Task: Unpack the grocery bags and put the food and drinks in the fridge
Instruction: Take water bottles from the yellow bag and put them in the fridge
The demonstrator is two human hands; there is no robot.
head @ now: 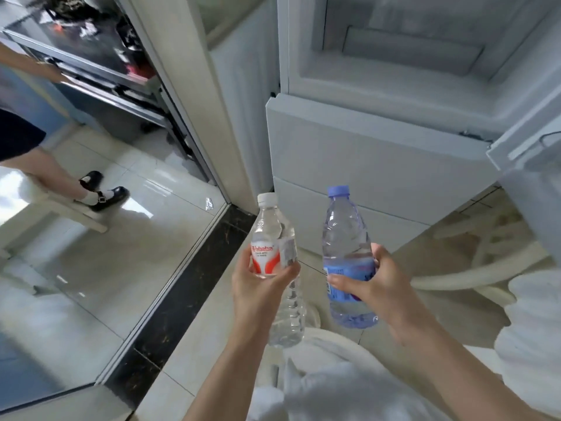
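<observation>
My left hand (258, 287) grips a clear water bottle (274, 238) with a white cap and a red-and-white label, held upright around its middle. My right hand (376, 284) grips a blue-tinted water bottle (344, 232) with a blue cap and blue label, also upright. Both bottles are in front of the white fridge (379, 153), whose upper compartment (425, 50) stands open and looks bare. The fridge's open door (528, 153) is at the right edge.
White plastic bags (349, 390) lie below my arms, more white bags (534, 329) at the right. A glass sliding door (91, 268) with a dark floor sill (188, 299) is on the left; another person's legs (76, 180) show beyond it.
</observation>
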